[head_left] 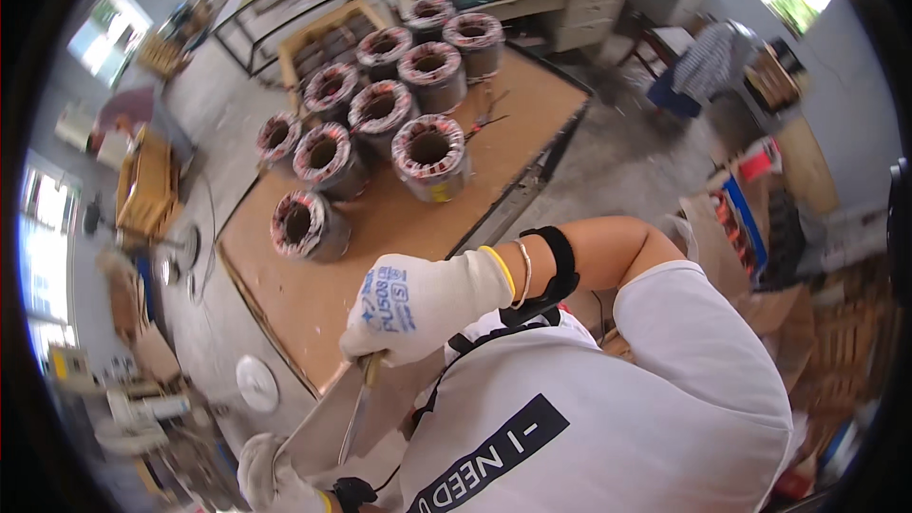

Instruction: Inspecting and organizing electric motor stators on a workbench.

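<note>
My right hand [418, 309], in a white glove with blue print and a yellow cuff, is closed around the wooden handle of a tool. Its narrow metal blade [355, 423] points down in front of my white shirt; the tool's exact kind is unclear. Lower left is my gloved left hand [271, 475], beside a pale flat panel [332, 418]. Its fingers are too indistinct to read. Beyond my right hand, several motor stators [430, 157] with red and white winding ends stand upright on a brown board-topped table [527, 123]. The nearest stator [310, 226] is apart from my hand.
Behind the table is a workbench with drawers [584, 19]. A checked cloth [717, 57] hangs over something at the far right. Wooden boxes [147, 185] and a round white object [256, 383] stand on the left floor. Crates [850, 342] are stacked at the right.
</note>
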### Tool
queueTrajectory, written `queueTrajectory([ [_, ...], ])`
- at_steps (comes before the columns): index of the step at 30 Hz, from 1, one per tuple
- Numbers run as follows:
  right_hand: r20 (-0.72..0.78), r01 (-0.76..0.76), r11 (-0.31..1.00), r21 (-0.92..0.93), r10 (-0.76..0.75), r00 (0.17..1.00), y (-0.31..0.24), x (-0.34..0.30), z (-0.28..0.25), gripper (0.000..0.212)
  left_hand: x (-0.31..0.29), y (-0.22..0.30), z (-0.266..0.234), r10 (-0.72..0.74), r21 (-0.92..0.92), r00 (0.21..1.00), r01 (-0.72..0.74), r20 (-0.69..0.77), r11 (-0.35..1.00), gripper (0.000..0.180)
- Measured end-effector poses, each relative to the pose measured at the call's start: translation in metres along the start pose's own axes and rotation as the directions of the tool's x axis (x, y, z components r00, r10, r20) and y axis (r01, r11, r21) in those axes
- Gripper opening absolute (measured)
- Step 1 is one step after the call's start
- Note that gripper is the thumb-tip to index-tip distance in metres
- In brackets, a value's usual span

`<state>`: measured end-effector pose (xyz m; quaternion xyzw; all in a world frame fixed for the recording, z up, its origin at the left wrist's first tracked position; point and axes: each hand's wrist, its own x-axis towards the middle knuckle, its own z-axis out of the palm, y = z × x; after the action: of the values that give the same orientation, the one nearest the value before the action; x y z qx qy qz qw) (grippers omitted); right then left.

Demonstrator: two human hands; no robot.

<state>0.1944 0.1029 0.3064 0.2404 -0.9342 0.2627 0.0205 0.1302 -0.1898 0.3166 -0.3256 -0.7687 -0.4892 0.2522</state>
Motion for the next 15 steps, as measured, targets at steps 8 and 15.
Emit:
queueTrajectory([
  [8,-0.393,-0.296,0.955,0.024,0.281,0.875,-0.01,-0.075,0.059,0.025,0.04,-0.028,0.043,0.292,-0.09,0.929,-0.279,0.227,0.956,0.031],
  [15,-0.486,-0.564,0.826,0.002,0.494,0.721,-0.054,-0.118,0.085,0.024,0.068,-0.032,0.07,0.608,-0.445,0.677,-0.431,0.416,0.785,0.025],
])
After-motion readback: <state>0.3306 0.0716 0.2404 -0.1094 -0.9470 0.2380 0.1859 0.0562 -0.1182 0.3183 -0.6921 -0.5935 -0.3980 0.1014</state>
